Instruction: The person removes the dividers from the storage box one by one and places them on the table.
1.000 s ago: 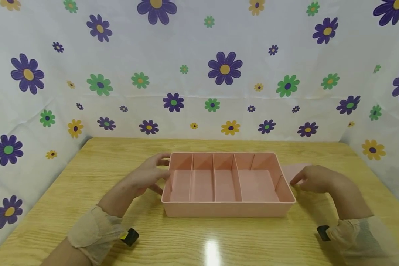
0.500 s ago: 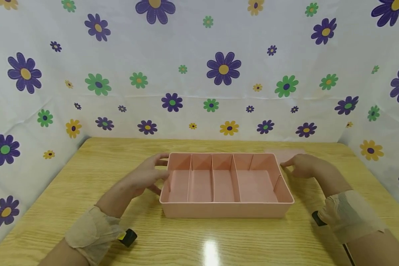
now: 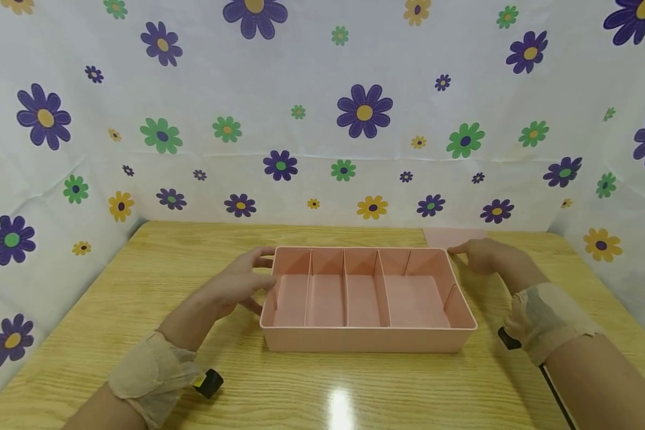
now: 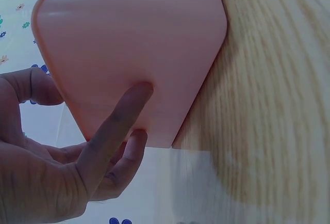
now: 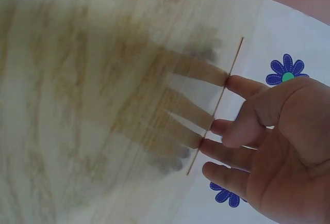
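A long pink organizer box, split by thin upright dividers into several compartments, rests on the table. My left hand touches its left end. In the left wrist view, extended fingers press against the smooth end wall. A thin flat pink divider sheet lies behind the box's back right corner, partly hidden by the box and hand. My right hand touches its near edge. In the right wrist view the sheet appears edge-on as a thin line, the fingertips of my right hand against it.
The glossy wood-grain table extends around the box. A white cloth with purple, green and yellow flowers hangs at the back and both sides. Wrist straps carry small black cameras.
My right hand has moved away from me and slightly left, and the flat pink sheet has slid with it to the table's back edge. The left hand and box have stayed in place.
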### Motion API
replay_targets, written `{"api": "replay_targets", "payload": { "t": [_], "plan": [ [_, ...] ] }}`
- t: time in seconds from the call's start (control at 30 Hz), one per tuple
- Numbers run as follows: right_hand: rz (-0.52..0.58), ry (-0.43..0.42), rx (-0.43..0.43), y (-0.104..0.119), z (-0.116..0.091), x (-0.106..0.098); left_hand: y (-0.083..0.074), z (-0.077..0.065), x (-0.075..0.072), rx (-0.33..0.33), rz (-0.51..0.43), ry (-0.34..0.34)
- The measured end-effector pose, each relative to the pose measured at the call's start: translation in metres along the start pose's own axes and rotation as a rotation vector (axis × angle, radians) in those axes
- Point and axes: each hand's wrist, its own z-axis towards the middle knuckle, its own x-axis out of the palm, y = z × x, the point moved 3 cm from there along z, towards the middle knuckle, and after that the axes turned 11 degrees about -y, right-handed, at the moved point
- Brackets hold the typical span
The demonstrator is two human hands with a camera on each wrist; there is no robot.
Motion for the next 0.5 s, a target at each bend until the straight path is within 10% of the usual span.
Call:
{"api": "replay_targets", "payload": {
  "t": [0.5],
  "plan": [
    [0.174,-0.506,0.046,0.029,-0.017,-0.047,0.0,0.001,0.001,-0.011,0.024,-0.022]
  ]
}}
